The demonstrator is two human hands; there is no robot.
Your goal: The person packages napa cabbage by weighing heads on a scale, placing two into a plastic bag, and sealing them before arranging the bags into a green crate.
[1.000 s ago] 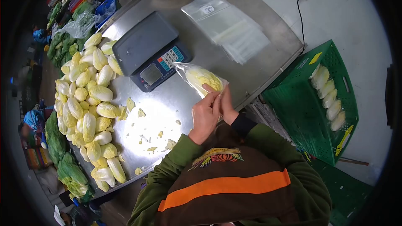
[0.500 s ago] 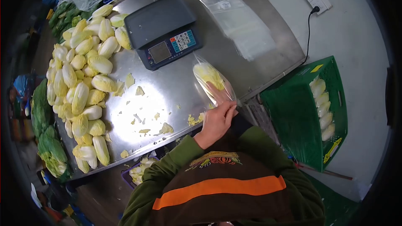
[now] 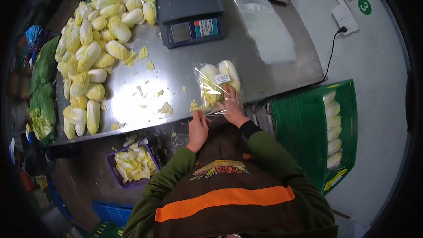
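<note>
A clear plastic bag [image 3: 197, 73] with a white label [image 3: 222, 79] lies on the steel table, holding two pale napa cabbages [image 3: 209, 71] side by side. My right hand [image 3: 232, 107] is at the bag's near end, fingers stretched out along the lower part of the right-hand cabbage, plastic glinting around them. At the bag's near left corner, my left hand [image 3: 199, 128] has its fingers closed in a pinch on the plastic edge. Small yellow leaf scraps [image 3: 194, 105] lie by that corner.
A heap of napa cabbages [image 3: 90, 57] covers the table's left side. Behind the bag stands a digital scale [image 3: 189, 6]; flat plastic bags [image 3: 269, 31] lie right of it. A green crate [image 3: 295, 123] with packed cabbages is at right, a purple leaf bin [image 3: 115, 172] below left.
The bag has turned broadside, showing two cabbages and the label. My left hand has moved left and down to its corner; my right hand now shows clearly. The view has shifted.
</note>
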